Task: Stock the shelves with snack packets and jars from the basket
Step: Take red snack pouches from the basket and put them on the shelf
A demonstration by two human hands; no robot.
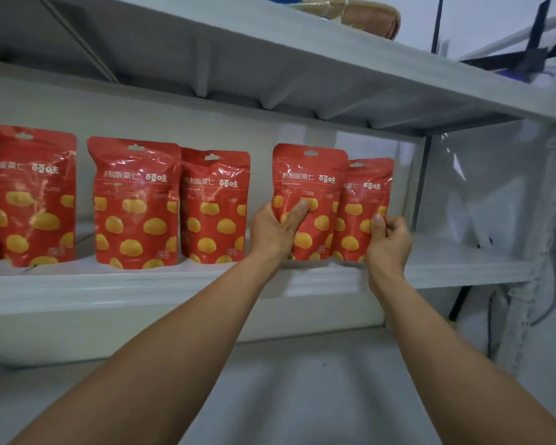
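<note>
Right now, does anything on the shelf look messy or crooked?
Nothing stands out. The red chestnut packets all stand upright on the shelf. The left hand and right hand each hold one packet; those two overlap slightly.

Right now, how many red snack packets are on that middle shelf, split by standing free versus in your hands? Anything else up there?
Red packets standing free: 3, plus a sliver of another at the left edge, cut off
Red packets held: 2, one in the left hand, one in the right hand
Tan wrapped item on the top shelf: 1
Total: 6 whole things
</note>
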